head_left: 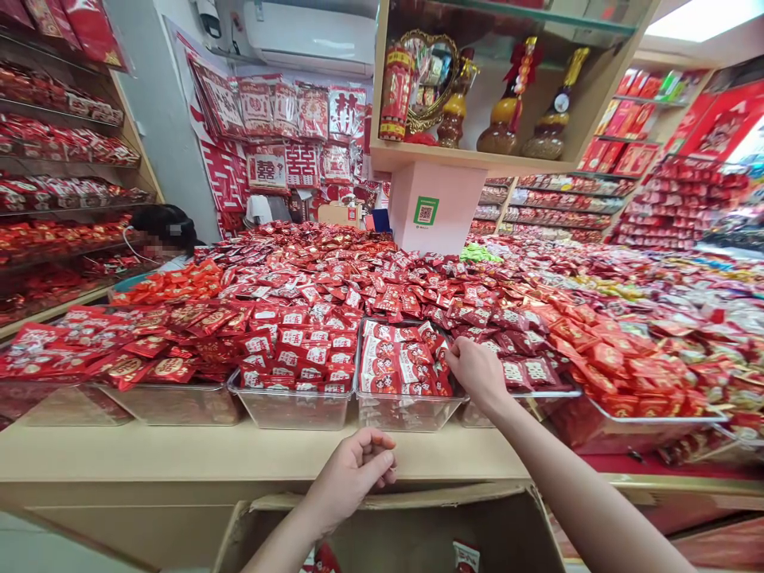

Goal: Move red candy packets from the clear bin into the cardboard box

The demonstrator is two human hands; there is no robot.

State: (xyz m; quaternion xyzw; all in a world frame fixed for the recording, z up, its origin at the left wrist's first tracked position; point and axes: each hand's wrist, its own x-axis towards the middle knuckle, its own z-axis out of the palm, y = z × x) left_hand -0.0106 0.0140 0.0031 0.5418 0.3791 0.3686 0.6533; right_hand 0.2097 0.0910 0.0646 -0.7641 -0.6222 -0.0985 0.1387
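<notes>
My right hand [476, 369] is at the right edge of a clear plastic bin [409, 414], its fingers closed against the red and white packets [399, 362] there. Whether a packet is between those fingertips is hidden. My left hand [352, 471] hovers over the counter's front edge, above the back rim of an open cardboard box [447, 497]. Its fingers are curled, the thumb close to them, and what they hold, if anything, is too small to name. A few packets, one red and white [466, 556], lie inside the box.
More clear bins heaped with red packets stand on both sides, such as the left bin [292, 408] and the right one [650, 430]. A pale pillar [438, 199] carries a display shelf [477, 155]. A person [164, 232] is behind the counter at left.
</notes>
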